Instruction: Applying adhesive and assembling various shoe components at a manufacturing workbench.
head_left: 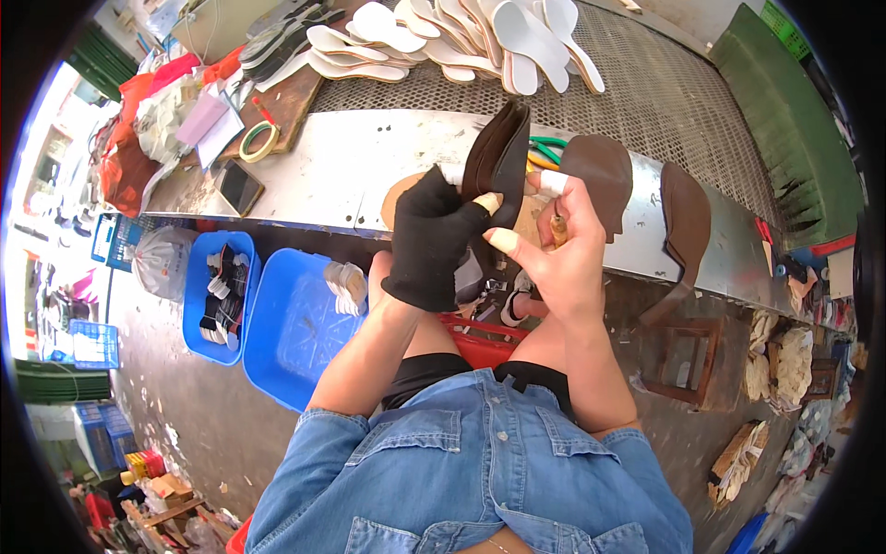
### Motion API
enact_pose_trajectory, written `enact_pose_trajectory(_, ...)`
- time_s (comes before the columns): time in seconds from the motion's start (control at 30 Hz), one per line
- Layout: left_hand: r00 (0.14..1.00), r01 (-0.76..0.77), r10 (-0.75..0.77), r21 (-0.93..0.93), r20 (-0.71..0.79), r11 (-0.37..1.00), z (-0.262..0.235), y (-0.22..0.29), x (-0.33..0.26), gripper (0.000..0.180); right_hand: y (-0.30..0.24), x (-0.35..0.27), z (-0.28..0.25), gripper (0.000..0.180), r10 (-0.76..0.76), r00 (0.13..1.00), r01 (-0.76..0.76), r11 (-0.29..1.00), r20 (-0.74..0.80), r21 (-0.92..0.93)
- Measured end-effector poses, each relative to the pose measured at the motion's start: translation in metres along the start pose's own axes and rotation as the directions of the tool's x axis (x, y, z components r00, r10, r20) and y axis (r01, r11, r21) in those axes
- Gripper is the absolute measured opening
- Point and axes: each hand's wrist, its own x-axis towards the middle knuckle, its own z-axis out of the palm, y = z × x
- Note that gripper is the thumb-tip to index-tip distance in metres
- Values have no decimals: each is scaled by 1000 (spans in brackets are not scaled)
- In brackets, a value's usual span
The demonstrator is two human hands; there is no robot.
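fingers of gloved left hand (429, 242) and bare right hand (554, 249) clasping dark brown shoe upper (498, 162) above metal bench (369, 166)

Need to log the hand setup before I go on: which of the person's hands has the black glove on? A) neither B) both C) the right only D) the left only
D: the left hand wears a black glove with the fingertips cut off and grips the dark brown shoe upper, while the right hand is bare apart from white tape on one finger.
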Motion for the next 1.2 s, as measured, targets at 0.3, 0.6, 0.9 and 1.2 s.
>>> enact_pose_trajectory(0.3, 989, 103, -86, -146, 122, 984, -1, -6, -2, 24, 13, -6, 5, 56, 41, 996, -55, 983, 84, 173)
enact_pose_trajectory(0.6, 985, 172, -154, -303, 82, 937, -7, -11, -3, 24, 36, 4, -18, 28, 168, 980, -76, 817, -110, 571)
enact_pose_trajectory(0.9, 978, -86, 162, -449, 135, 889, -109, 1, -1, 54, 46, -23, -198, 41, 385, 667, 279, 666, -638, 692)
enact_pose_trajectory(1.2, 902, 150, -123, -32, 413, 988, -79, 6, -8, 71, 90, -47, -331, 38, 221, 863, 135, 767, -455, 627)
